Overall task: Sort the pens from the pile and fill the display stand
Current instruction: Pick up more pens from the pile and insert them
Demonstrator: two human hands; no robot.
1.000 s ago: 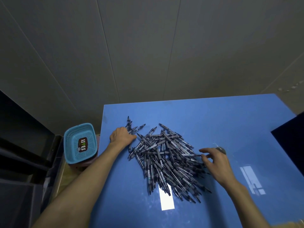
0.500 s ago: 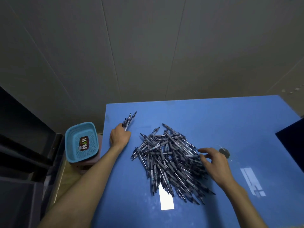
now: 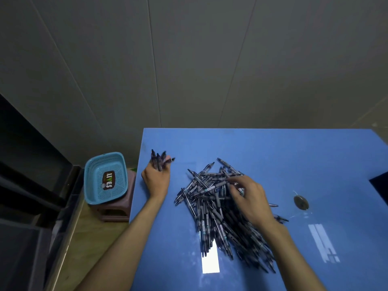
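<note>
A big pile of dark pens (image 3: 216, 208) lies in the middle of the blue table (image 3: 283, 156). My left hand (image 3: 156, 179) rests near the table's left edge and holds a small bunch of pens (image 3: 158, 161) that stick out past its fingers. My right hand (image 3: 249, 196) lies over the upper right of the pile, its fingers curled down among the pens; whether it grips one is hidden. No display stand shows in this view.
A light blue plastic basket (image 3: 105, 177) sits on a purple stool (image 3: 117, 211) left of the table. A small round dark object (image 3: 301, 202) lies on the table to the right. A dark shape (image 3: 380, 185) cuts in at the right edge.
My left hand has slid its bunch of pens away from the pile toward the table's left edge. My right hand has moved from the pile's right side onto its top.
</note>
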